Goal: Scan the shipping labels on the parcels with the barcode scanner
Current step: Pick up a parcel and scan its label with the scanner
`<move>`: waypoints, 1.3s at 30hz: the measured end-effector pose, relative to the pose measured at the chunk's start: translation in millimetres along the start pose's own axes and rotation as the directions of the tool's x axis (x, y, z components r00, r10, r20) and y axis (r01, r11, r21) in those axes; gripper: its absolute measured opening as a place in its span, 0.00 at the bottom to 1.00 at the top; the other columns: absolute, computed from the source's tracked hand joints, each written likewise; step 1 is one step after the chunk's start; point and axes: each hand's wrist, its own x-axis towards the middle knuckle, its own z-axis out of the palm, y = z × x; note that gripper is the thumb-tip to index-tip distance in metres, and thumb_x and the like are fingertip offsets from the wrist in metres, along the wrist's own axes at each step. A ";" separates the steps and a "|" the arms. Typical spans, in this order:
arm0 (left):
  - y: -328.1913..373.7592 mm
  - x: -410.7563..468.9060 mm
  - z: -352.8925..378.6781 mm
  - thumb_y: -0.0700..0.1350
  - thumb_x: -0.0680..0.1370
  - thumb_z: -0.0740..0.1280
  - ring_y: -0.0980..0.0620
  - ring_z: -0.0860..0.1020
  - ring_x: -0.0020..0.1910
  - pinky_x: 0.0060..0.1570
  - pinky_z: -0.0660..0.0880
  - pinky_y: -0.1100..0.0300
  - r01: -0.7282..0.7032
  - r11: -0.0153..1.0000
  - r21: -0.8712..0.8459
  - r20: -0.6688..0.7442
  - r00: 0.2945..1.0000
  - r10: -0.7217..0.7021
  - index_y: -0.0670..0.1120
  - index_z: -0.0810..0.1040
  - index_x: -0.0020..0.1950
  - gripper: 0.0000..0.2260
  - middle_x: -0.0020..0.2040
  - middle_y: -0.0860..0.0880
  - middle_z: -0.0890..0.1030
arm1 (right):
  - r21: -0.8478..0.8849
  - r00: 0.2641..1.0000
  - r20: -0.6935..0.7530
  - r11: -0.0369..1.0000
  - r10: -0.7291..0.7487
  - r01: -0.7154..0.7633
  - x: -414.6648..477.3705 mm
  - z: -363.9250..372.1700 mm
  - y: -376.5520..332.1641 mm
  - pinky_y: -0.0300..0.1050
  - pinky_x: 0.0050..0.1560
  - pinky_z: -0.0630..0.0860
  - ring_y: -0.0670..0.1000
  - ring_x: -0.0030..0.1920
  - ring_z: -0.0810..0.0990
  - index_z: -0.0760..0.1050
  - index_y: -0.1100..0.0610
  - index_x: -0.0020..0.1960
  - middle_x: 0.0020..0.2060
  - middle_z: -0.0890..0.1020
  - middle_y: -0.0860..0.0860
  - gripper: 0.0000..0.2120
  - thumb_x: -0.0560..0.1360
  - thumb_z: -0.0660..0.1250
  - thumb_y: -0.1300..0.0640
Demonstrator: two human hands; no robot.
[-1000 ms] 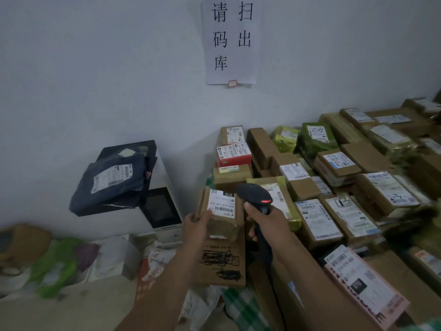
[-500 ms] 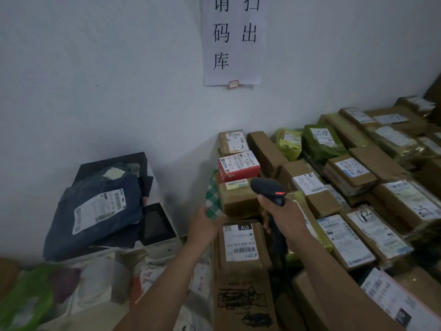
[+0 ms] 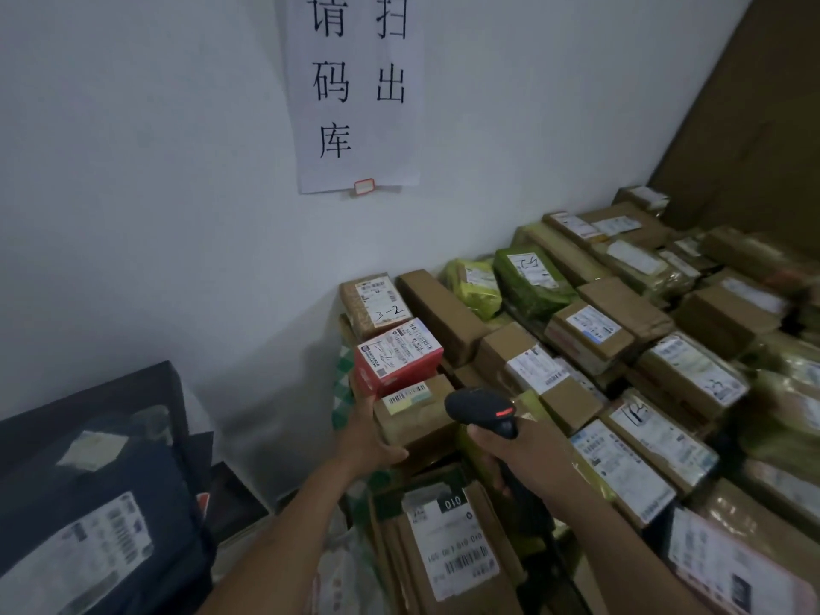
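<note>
Where parcels meet the wall, a paper sign hangs.

2 bare forearms and 2 bare hands of the person show. The left forearm and right forearm are uncovered along their whole visible length, lean and smooth in outline. The left hand and right hand are bare at wrist and fingers alike. Blur softens finer detail such as nails.
</note>
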 end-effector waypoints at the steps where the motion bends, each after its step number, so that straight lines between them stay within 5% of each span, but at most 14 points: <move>1: -2.0 0.1 0.8 0.46 0.64 0.81 0.54 0.73 0.64 0.47 0.71 0.70 -0.011 1.000 0.025 -0.013 1.000 0.011 0.53 0.63 0.70 0.40 0.61 0.58 0.72 | -0.028 1.000 0.001 1.000 -0.003 0.003 -1.9 -1.8 -0.6 0.41 0.30 0.76 0.52 0.26 0.78 0.76 0.57 0.32 0.25 0.81 0.54 0.19 0.76 0.70 0.46; 6: -2.6 -19.7 -6.4 0.49 0.63 0.82 0.59 0.73 0.58 0.48 0.76 0.66 -0.077 0.990 0.121 -0.186 0.978 0.099 0.56 0.63 0.70 0.41 0.62 0.58 0.71 | -0.119 0.998 0.038 0.992 -0.044 0.049 -10.5 -5.4 -13.2 0.35 0.28 0.75 0.47 0.24 0.78 0.76 0.57 0.33 0.25 0.81 0.52 0.18 0.76 0.70 0.46; 10: -0.8 -43.8 -17.0 0.49 0.64 0.81 0.61 0.69 0.57 0.47 0.66 0.73 -0.146 0.950 0.277 -0.328 0.915 0.236 0.54 0.65 0.71 0.40 0.60 0.60 0.70 | -0.120 0.993 0.090 0.989 -0.074 0.084 -18.2 -2.8 -25.9 0.35 0.28 0.75 0.47 0.24 0.78 0.77 0.58 0.36 0.24 0.80 0.49 0.17 0.77 0.70 0.47; 15: 3.2 -60.7 -20.5 0.49 0.66 0.80 0.54 0.67 0.67 0.61 0.71 0.59 -0.113 0.925 0.363 -0.345 0.906 0.246 0.50 0.62 0.77 0.43 0.69 0.52 0.71 | -0.130 0.983 0.152 0.984 -0.105 0.126 -25.3 -6.9 -33.1 0.37 0.29 0.76 0.49 0.25 0.78 0.77 0.60 0.38 0.24 0.80 0.50 0.18 0.77 0.70 0.47; 25: 10.1 -80.1 -14.7 0.51 0.67 0.80 0.54 0.69 0.67 0.64 0.73 0.54 -0.089 0.903 0.419 -0.414 0.867 0.278 0.50 0.66 0.74 0.40 0.68 0.52 0.72 | -0.086 0.967 0.224 0.986 -0.119 0.141 -34.4 -16.7 -33.7 0.38 0.30 0.77 0.49 0.25 0.78 0.78 0.63 0.41 0.26 0.80 0.52 0.17 0.77 0.69 0.48; 39: 43.7 -76.0 1.5 0.55 0.66 0.79 0.54 0.66 0.69 0.64 0.65 0.61 -0.076 0.937 0.341 -0.463 0.854 0.238 0.49 0.61 0.77 0.44 0.71 0.51 0.69 | 0.034 0.975 0.158 0.988 -0.153 0.150 -22.4 -40.2 -12.4 0.43 0.29 0.76 0.54 0.25 0.78 0.78 0.60 0.36 0.28 0.81 0.58 0.19 0.74 0.72 0.44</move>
